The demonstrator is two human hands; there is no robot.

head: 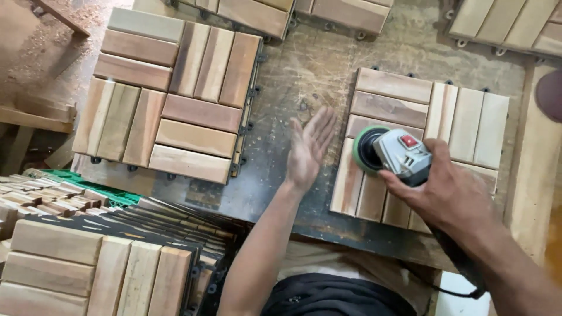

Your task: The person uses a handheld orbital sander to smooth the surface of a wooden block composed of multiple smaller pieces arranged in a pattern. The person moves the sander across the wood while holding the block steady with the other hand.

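Dusty bench [304, 64] under you: your right hand [451, 190] grips the sander [393, 153] on the tile [410, 117]; left hand [309, 146], fingers spread, empty, hovers beside. Drift closer and the disc could graze it.

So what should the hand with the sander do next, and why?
Probably slide the sander sideways along the wooden tile. The right hand holds it with its green pad on the tile's left slats only, and the open left hand hovers clear beside the tile.
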